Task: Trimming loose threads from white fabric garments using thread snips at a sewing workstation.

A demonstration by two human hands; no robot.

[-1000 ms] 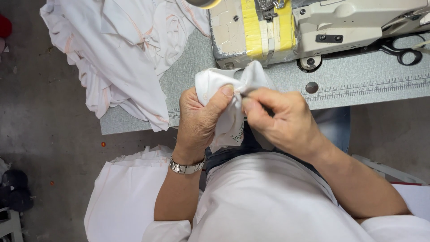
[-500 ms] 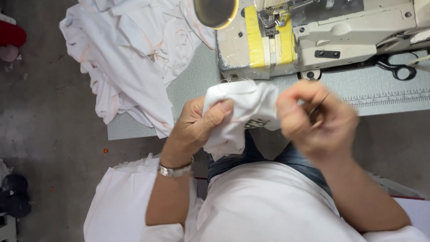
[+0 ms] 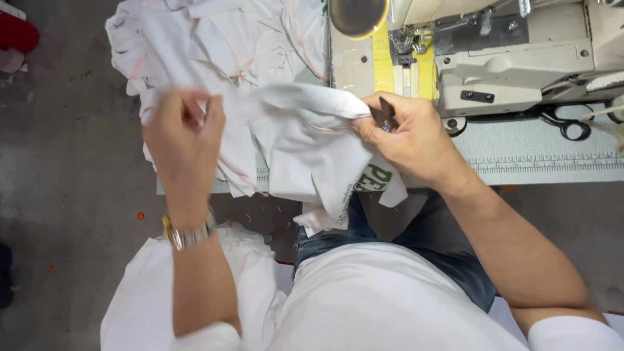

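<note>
The white garment [image 3: 305, 140] is hanging stretched between both hands above the worktop [image 3: 552, 162], in front of the sewing machine [image 3: 494, 71]. The left hand [image 3: 185, 133] is pinching one edge; the right hand [image 3: 406, 136] is gripping the other, beside a small tool. Being light, soft and limp, it seems best held by its edges. Half a second ago it was bunched; now the hands are apart.

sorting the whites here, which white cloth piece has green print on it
The white fabric piece stretched between the left hand and right hand: green lettering shows on its lower edge. The heaped white fabric pile behind shows only faint orange marks.
</note>
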